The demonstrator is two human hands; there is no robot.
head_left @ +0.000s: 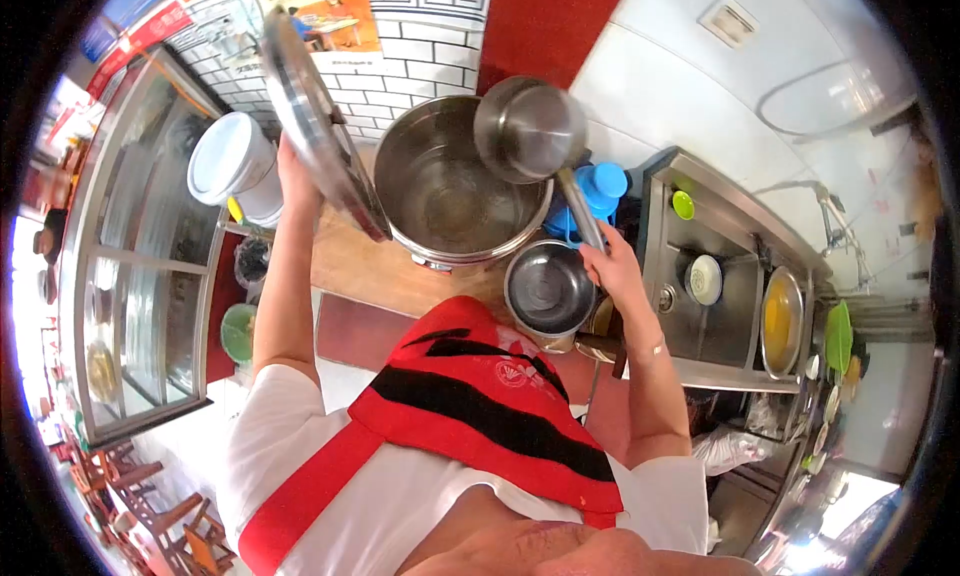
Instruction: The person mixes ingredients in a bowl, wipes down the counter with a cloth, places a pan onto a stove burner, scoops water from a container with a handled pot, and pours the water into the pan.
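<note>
Counter: edge near pot | left fingers gripping lid | right fingers gripping ladle

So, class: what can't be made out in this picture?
In the head view:
Left hand's fingertips: hidden by the lid.
Part of the big pot's rim: covered by the saucepan.
Blue container's base: blocked by the dark pan.
Wall poster's print: too small.

A red panel separates the brick-patterned wall from white tiles.
</note>
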